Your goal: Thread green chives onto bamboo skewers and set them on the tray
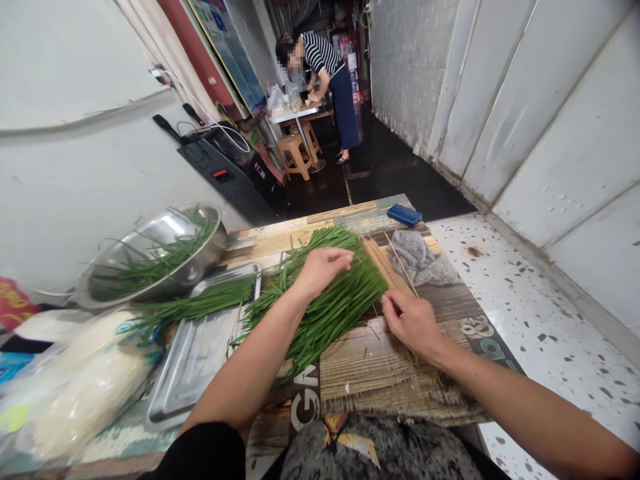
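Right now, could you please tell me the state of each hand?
Left hand: pinched closed over green leaves; can't tell if holding anything.
Right hand: curled closed near the sticks; can't tell if holding anything.

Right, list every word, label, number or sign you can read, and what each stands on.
"G": large pale letter on the tabletop, near side; the letter beside it is unclear.
Tabletop, right side: pale characters, too distorted to read surely.
Red package, far left: yellow lettering, unreadable.
Clear bag: blue print, unreadable.
Wall poster: too blurred.
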Demonstrator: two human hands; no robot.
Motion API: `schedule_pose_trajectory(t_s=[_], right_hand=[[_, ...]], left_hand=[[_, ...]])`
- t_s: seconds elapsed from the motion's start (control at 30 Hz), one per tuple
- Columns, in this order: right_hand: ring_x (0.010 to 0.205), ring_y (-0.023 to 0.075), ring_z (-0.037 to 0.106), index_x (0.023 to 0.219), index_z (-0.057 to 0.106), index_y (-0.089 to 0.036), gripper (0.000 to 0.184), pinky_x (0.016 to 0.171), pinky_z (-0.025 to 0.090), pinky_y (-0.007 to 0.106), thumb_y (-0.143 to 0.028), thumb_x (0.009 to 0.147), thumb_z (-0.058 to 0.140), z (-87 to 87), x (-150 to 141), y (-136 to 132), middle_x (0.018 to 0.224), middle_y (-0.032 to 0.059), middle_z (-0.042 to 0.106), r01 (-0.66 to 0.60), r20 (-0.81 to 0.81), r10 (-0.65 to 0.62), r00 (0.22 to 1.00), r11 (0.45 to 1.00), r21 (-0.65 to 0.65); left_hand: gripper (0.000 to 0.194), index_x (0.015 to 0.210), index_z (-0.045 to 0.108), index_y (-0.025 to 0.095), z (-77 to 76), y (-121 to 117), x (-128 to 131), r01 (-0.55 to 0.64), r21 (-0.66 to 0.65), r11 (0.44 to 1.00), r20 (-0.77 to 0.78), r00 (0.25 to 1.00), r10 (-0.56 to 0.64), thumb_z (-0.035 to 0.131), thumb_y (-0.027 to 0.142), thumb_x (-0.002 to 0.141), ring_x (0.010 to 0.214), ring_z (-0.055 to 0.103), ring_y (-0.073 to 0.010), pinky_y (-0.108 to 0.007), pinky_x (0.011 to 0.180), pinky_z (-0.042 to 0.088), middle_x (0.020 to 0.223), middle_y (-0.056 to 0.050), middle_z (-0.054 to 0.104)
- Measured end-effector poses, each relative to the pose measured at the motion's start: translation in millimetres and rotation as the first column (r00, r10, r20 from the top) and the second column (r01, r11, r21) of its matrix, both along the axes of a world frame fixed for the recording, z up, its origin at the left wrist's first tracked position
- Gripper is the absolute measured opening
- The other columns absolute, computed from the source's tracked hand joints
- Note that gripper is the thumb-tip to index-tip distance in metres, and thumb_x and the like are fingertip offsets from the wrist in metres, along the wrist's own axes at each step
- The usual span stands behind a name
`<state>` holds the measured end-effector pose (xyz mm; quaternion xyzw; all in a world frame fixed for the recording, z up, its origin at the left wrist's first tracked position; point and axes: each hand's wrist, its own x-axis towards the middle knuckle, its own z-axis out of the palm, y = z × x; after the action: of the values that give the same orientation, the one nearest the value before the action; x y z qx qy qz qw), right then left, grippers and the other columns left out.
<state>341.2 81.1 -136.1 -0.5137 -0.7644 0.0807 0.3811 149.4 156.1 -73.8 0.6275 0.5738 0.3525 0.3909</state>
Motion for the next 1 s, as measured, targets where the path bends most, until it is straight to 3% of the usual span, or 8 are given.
schedule_pose_trajectory(t_s=[0.3,0.5,1.0], right_hand=[[0.046,0.0099,0.050,0.069,0.060,-0.018,0.027,0.050,0.031,0.021,-0.024,0.086,0.041,0.3,0.5,-0.6,0.053,-0.0003,0.059,-0.009,0.004,0.009,1.000,1.000,-0.024],[0.048,0.0102,0.051,0.069,0.060,-0.018,0.027,0.051,0.031,0.022,-0.025,0.086,0.041,0.5,1.2,-0.4,0.055,-0.0001,0.059,-0.014,0.000,0.014,1.000,0.999,-0.038],[0.046,0.0100,0.051,0.068,0.060,-0.017,0.027,0.050,0.030,0.022,-0.024,0.086,0.041,0.3,1.4,0.5,0.053,-0.0003,0.058,-0.023,0.006,0.023,1.000,0.999,-0.028]], left_hand=[[0.024,0.085,0.072,0.017,3.4,-7.4,1.4,0.081,-0.027,0.996,-0.033,0.996,-0.082,0.066,0.034,0.069,0.068,0.060,-0.0146,-0.026,0.067,0.046,0.074,-0.004,0.070],[0.028,0.087,0.071,0.014,-3.9,-5.1,-3.2,-0.150,-0.055,0.987,0.125,0.980,0.156,0.067,0.034,0.067,0.077,0.063,-0.0169,-0.028,0.071,0.048,0.085,-0.007,0.071],[0.025,0.084,0.072,0.015,-7.3,-3.9,5.2,-0.162,0.025,0.986,0.126,0.979,0.157,0.071,0.027,0.063,0.075,0.063,-0.0156,-0.028,0.077,0.046,0.083,-0.005,0.071]])
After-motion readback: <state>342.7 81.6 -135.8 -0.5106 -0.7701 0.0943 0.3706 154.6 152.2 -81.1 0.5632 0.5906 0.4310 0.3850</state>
